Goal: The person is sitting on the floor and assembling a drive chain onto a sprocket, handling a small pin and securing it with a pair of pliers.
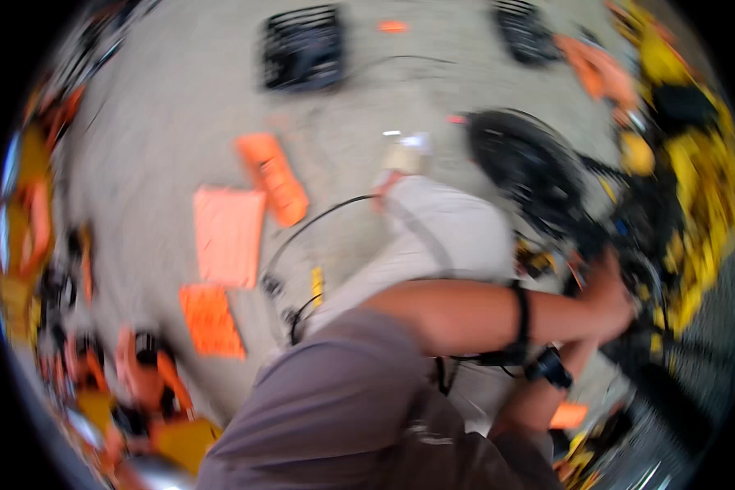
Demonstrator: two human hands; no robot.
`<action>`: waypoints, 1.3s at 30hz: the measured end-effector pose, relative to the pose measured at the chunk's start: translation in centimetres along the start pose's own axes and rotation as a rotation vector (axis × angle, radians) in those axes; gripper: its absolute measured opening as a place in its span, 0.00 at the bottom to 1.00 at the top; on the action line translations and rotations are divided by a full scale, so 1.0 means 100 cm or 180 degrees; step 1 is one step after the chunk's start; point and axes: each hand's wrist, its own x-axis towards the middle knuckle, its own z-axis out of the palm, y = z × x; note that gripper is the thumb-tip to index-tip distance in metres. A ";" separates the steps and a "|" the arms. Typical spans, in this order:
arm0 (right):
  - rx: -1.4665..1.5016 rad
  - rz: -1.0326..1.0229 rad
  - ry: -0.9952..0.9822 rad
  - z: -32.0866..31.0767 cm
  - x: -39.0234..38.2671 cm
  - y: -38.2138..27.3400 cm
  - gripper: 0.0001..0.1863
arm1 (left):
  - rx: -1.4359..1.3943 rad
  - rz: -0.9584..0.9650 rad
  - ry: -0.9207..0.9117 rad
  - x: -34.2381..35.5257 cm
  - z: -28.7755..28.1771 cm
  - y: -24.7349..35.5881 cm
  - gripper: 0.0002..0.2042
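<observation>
The head view is blurred. My left hand reaches across my body to a dark cluster of black gear at the right; its fingers are smeared, so its grip is unclear. My left forearm has a black band. My right hand is mostly hidden beneath the left one, with a black watch-like item on that wrist. A large round black object lies just beyond the gear. Small yellow and black parts lie beside my light-clad leg.
Orange flat pieces and a black cable lie on the concrete floor at left. Black slatted crates or pieces sit farther off. Orange and yellow gear lines the left, and crumpled yellow material the right.
</observation>
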 end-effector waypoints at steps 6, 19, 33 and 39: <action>0.0659 -0.0303 0.0285 0.036 0.000 -0.017 0.10 | -0.0140 0.0671 -0.1446 0.094 -0.181 0.107 0.16; 0.0157 -0.0121 -0.0118 0.049 -0.022 -0.023 0.10 | 0.1203 -0.1994 -0.0538 0.104 -0.558 -0.128 0.19; 0.0452 0.0393 -0.0361 0.007 0.014 -0.006 0.11 | 0.2333 -0.3639 -0.0071 -0.059 -0.634 -0.428 0.37; 0.0325 0.0098 -0.0047 0.034 0.023 -0.029 0.16 | 0.3413 -0.3875 -0.1972 -0.048 -0.618 -0.422 0.36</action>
